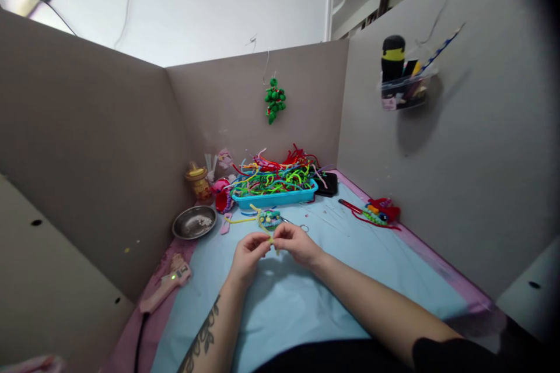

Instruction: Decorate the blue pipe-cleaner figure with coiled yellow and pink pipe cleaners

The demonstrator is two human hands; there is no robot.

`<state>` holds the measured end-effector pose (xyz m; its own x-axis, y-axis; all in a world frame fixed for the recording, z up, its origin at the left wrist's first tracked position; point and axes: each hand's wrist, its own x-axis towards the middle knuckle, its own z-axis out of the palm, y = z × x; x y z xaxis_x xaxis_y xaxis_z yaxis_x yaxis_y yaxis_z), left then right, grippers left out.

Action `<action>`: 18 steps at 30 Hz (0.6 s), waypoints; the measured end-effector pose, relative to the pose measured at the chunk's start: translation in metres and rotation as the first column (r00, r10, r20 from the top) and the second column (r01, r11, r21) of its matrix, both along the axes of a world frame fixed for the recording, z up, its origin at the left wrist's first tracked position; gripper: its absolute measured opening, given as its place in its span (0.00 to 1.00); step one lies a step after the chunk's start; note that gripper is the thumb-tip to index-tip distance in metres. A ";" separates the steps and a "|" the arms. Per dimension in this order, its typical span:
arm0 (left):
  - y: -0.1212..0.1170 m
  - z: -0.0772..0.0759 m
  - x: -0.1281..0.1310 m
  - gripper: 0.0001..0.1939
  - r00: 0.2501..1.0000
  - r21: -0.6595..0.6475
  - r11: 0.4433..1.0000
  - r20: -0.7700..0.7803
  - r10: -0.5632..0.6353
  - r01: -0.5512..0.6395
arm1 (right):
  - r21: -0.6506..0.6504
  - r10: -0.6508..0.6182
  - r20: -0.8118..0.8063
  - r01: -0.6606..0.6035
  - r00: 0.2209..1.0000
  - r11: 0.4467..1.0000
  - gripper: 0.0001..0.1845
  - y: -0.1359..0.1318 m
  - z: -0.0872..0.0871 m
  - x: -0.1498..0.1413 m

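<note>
Both my hands meet above the middle of the blue cloth, pinching one yellow pipe cleaner between them. My left hand has its fingertips closed on it from the left. From the right, my right hand pinches it close by, and a short end pokes out below the fingers. Just beyond the fingers lies a teal and yellow pipe-cleaner piece. Scissors lie partly hidden behind my right hand. Another yellow pipe cleaner rests to the left.
A blue tray heaped with coloured pipe cleaners stands at the back. Left are a metal bowl and a pink glue gun with its cord. Right lies a colourful pipe-cleaner bundle. Grey panels enclose three sides.
</note>
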<state>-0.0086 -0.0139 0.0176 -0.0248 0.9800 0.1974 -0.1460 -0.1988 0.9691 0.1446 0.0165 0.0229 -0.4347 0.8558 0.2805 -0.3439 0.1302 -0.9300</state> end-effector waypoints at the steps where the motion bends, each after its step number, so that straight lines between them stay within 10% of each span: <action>1: -0.001 0.000 0.000 0.12 1.000 -0.003 1.000 -0.001 -0.020 0.020 | -0.072 0.057 -0.029 -0.059 0.998 0.996 0.17 0.001 -0.001 0.000; 6: -0.004 0.005 0.002 0.16 0.990 -0.036 0.991 0.067 -0.123 0.125 | -0.131 0.160 -0.072 -0.169 0.984 0.977 0.20 0.001 -0.003 0.001; 18: -0.004 0.007 0.002 0.21 0.979 -0.033 0.983 0.102 -0.178 0.182 | 0.333 -0.006 0.202 -0.063 0.979 0.941 0.16 -0.003 0.005 0.007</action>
<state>-0.0071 -0.0179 0.0242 0.1353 0.9775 0.1616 -0.2710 -0.1204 0.9550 0.1521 0.0131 0.0278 -0.5337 0.7123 0.4557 -0.1663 0.4400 -0.8825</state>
